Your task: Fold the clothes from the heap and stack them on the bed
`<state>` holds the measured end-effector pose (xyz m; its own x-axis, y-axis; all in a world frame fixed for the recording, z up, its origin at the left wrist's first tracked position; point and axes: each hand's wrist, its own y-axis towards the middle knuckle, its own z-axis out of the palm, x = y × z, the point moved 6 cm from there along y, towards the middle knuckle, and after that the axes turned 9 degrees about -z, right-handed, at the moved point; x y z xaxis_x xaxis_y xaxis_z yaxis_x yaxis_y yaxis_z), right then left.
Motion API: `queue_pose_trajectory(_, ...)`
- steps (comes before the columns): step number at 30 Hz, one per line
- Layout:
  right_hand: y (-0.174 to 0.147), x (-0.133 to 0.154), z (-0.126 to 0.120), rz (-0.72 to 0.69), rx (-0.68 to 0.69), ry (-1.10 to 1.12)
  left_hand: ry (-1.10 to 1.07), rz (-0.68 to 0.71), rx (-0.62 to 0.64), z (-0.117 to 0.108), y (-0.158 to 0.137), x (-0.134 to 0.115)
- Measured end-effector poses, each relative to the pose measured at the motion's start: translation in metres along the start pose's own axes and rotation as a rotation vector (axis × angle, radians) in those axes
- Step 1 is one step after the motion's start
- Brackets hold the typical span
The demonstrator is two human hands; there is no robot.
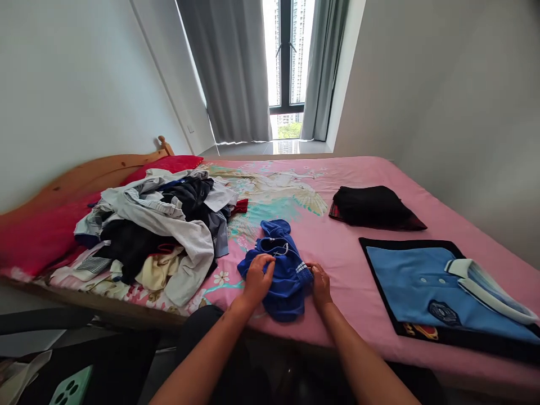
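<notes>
Blue drawstring shorts (280, 284) lie bunched on the pink bedsheet (333, 264) in front of me, a white cord showing at the waist and white stripes along one edge. My left hand (258, 279) rests on their left side, fingers curled onto the fabric near the cord. At the right edge, beside the white stripes, my right hand (319, 285) pinches the cloth between thumb and fingers. Part of the blue fabric sticks out beyond the waist, away from me.
A tangled heap of clothes (169, 219) covers the bed's left side, near red pillows (63, 236). To the right lie a folded black garment (371, 205) and a folded light blue polo shirt (426, 281) on black cloth. A green phone (72, 388) is at lower left.
</notes>
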<state>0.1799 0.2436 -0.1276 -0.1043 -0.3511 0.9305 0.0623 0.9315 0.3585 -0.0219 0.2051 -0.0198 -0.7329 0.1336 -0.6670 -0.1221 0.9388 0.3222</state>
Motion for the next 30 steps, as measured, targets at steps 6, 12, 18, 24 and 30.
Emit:
queue_pose_trajectory(6, -0.026, 0.023, 0.009, -0.031, 0.312, -0.174, 0.225, -0.030, 0.056, 0.026, 0.067, 0.016)
queue_pose_trajectory(12, -0.089, 0.059, 0.016, -0.173, 0.400, -0.507, 0.419, -0.034, 0.182, 0.038, 0.076, 0.008)
queue_pose_trajectory(18, -0.135, 0.080, -0.049, -0.116, 0.400, -0.605, 0.476, 0.070, 0.199, 0.000, 0.021, 0.000)
queue_pose_trajectory(24, -0.162, 0.096, -0.098, -0.186, 0.327, -0.776, 0.235, 0.099, 0.075, -0.049, -0.075, 0.017)
queue_pose_trajectory(30, -0.188, 0.112, -0.086, -0.205, 0.264, -0.829, -0.126, -0.160, -0.018, -0.064, -0.136, 0.024)
